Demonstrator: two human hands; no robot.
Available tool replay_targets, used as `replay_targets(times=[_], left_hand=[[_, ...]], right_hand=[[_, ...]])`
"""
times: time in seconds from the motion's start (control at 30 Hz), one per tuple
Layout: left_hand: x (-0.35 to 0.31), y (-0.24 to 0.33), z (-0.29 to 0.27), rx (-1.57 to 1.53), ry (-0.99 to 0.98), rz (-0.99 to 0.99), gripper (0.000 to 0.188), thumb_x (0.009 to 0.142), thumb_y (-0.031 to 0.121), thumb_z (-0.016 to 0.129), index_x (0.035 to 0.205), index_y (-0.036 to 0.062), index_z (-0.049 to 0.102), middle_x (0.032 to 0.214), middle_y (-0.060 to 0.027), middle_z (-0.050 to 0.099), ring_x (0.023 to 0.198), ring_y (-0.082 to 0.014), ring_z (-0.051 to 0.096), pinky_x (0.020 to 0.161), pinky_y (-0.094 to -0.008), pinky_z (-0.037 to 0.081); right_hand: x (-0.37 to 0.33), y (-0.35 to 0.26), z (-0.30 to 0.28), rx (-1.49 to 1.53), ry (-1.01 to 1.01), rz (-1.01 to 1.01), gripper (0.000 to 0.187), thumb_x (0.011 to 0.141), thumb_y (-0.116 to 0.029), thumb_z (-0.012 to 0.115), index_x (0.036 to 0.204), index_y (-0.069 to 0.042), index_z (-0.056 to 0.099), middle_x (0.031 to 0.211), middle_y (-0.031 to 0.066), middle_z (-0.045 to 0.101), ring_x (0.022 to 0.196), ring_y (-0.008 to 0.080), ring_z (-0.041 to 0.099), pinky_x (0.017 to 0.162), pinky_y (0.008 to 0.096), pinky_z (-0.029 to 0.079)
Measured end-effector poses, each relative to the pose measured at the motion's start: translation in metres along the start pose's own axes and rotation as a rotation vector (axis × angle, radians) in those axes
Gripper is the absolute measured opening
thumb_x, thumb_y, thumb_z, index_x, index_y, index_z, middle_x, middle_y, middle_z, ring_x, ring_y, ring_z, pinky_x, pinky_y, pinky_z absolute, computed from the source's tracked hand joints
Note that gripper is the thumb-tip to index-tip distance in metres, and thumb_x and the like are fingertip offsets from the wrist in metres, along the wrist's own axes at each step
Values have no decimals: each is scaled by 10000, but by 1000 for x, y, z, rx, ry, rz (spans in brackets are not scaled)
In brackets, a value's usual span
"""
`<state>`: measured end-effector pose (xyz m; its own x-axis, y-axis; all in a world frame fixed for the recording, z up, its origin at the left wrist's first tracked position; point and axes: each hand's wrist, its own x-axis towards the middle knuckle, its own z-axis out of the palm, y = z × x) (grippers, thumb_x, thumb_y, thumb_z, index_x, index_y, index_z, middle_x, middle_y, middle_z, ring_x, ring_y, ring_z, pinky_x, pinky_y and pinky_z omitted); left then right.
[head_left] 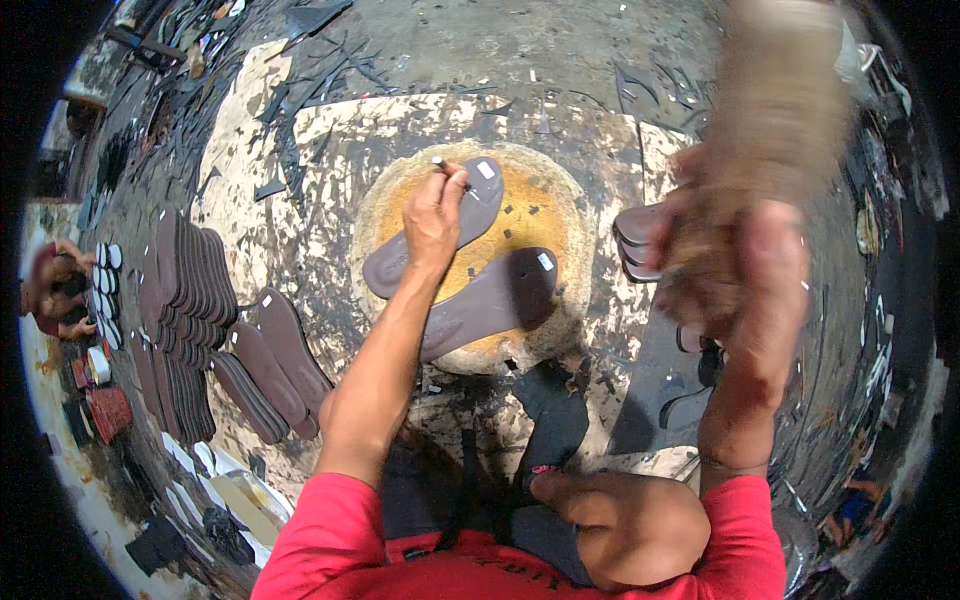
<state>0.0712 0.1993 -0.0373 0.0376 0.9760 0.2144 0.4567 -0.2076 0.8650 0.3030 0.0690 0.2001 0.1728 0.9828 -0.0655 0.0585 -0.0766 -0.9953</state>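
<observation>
We see a round tan-and-yellow block (556, 205) mid-frame and, at left, brown stacked soles (185, 275). At upper right, our right hand (768, 275) appears wrapped around a motion-blurred wooden mallet (785, 110). Two loose brown soles (485, 305) lie on the block. Over the upper one, our left hand (435, 225), fingers curled nearly closed, pinches a slim dark rod-like tool (438, 162). Each loose sole bears a small white label (486, 169).

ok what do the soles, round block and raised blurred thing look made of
Soles: probably rubber or foam, matte, evenly brown. Round block: perhaps wood, worn yellowish-tan, rough pale rim. Blurred thing in the right hand: possibly wood, tan; blur hides its finish.
</observation>
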Motion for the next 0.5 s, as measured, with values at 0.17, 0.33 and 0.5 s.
replay_targets(times=[0.17, 0.33, 0.5], left_hand=[[-8, -21, 6, 130, -16, 232, 146, 979, 106, 642, 1068, 10, 708, 986, -165, 701, 931, -344, 668, 810, -444, 528], [-5, -13, 7, 210, -54, 163, 226, 928, 80, 654, 1139, 6, 688, 1042, -234, 681, 972, -445, 620, 873, -484, 523], [3, 10, -37, -489, 261, -365, 301, 1085, 315, 589, 1118, 31, 683, 981, -49, 711, 852, -131, 688, 706, -309, 578]], right_hand=[[32, 75, 52, -315, -198, -385, 577, 992, -570, 603, 1169, -24, 661, 1002, 137, 699, 902, 220, 664, 842, 377, 544], [57, 192, 31, -257, -557, 510, 658, 1040, -588, 528, 1272, 18, 640, 1156, 183, 698, 1087, 260, 643, 987, 401, 487], [33, 209, 28, -255, -461, 499, 623, 1055, -576, 515, 1145, 19, 675, 1036, 151, 700, 966, 221, 650, 867, 370, 504]])
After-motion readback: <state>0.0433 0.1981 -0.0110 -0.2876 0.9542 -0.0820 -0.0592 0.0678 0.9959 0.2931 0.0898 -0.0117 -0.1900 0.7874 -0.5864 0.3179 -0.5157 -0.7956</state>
